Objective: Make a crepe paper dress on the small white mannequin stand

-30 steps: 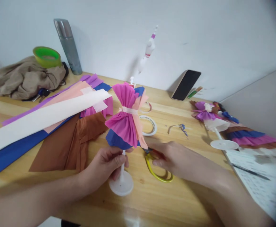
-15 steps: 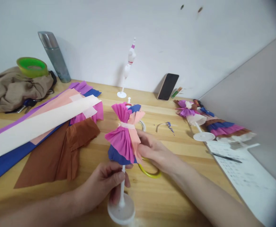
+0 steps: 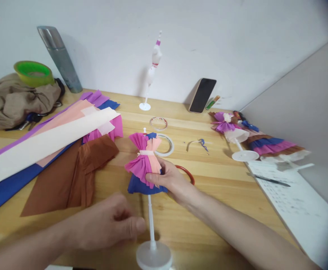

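A small dress form on a white stand (image 3: 152,240) wears a crepe-paper dress (image 3: 144,165) with pink, peach and blue pleats and a pale band at the waist. My right hand (image 3: 168,180) is closed on the dress's right side at the skirt. My left hand (image 3: 110,223) hovers low, just left of the stand's thin pole. Its fingers are curled in and hold nothing, and it sits slightly apart from the pole. A red scissor handle (image 3: 186,171) peeks out from behind my right hand.
Long crepe sheets (image 3: 48,140) and brown paper (image 3: 76,176) cover the left of the wooden table. Two tape rings (image 3: 165,144) lie mid-table. A bare dress form (image 3: 153,67), phone (image 3: 202,95), flask (image 3: 58,58), finished dresses (image 3: 237,131) and a printed sheet (image 3: 290,202) also stand about.
My left hand has let go of the stand's pole and drawn back to the left. My right hand has left the scissors and closed on the dress.
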Demonstrator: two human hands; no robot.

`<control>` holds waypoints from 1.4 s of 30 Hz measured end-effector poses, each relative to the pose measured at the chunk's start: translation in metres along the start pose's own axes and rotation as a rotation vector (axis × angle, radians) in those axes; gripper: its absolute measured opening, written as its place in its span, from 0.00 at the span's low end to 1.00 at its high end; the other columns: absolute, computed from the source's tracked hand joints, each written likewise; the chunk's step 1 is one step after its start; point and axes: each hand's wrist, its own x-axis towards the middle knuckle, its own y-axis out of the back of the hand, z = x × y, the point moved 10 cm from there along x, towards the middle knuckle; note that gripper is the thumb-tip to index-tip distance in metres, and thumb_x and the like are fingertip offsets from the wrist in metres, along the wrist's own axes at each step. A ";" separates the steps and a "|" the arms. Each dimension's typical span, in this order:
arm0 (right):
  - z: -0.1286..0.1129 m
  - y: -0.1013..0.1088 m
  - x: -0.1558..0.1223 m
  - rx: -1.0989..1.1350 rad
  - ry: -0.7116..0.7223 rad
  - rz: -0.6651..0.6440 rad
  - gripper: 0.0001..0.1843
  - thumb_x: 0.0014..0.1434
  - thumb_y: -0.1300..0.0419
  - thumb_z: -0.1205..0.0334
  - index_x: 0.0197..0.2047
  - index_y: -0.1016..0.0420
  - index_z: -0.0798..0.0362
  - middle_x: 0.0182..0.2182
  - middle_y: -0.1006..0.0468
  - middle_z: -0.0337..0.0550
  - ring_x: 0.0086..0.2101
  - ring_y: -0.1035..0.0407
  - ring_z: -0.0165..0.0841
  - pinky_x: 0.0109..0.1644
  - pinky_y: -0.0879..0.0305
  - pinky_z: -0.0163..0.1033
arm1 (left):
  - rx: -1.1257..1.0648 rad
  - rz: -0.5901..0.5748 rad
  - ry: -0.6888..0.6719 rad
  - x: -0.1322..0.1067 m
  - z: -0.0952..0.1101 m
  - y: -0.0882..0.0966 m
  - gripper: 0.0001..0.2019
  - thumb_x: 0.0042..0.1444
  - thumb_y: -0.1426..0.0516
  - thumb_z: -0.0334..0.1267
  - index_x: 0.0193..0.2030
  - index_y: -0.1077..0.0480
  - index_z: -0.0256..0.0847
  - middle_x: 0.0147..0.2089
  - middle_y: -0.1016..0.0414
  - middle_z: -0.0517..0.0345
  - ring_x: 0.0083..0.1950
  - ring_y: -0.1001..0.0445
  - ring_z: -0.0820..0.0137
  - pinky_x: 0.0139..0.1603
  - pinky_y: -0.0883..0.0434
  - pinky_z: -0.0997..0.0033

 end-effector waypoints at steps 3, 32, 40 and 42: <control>-0.002 -0.002 -0.001 -0.043 0.006 0.004 0.26 0.42 0.27 0.59 0.45 0.24 0.53 0.36 0.20 0.40 0.33 0.28 0.30 0.38 0.33 0.36 | -0.172 0.556 -0.157 -0.019 0.013 0.069 0.23 0.55 0.42 0.56 0.21 0.32 0.39 0.16 0.42 0.66 0.19 0.47 0.79 0.19 0.49 0.78; -0.010 0.001 -0.007 -0.516 -0.104 -0.073 0.23 0.46 0.31 0.42 0.23 0.26 0.56 0.19 0.27 0.37 0.20 0.36 0.25 0.24 0.38 0.31 | -0.572 0.371 -0.024 0.042 -0.004 0.062 0.17 0.37 0.28 0.42 0.32 0.22 0.34 0.33 0.19 0.53 0.34 0.23 0.67 0.38 0.30 0.70; -0.008 -0.013 -0.011 -0.295 -0.095 -0.158 0.16 0.45 0.29 0.54 0.34 0.23 0.55 0.27 0.21 0.38 0.27 0.28 0.27 0.31 0.34 0.33 | -0.537 0.419 -0.038 0.036 -0.006 0.063 0.19 0.36 0.28 0.43 0.32 0.25 0.34 0.32 0.20 0.54 0.35 0.23 0.65 0.40 0.30 0.67; -0.004 -0.013 -0.009 -0.276 -0.089 -0.153 0.15 0.46 0.29 0.57 0.35 0.23 0.56 0.29 0.20 0.39 0.29 0.27 0.29 0.34 0.33 0.34 | -0.556 0.425 -0.030 0.036 -0.009 0.064 0.21 0.35 0.27 0.44 0.33 0.26 0.34 0.32 0.21 0.54 0.36 0.23 0.64 0.42 0.30 0.66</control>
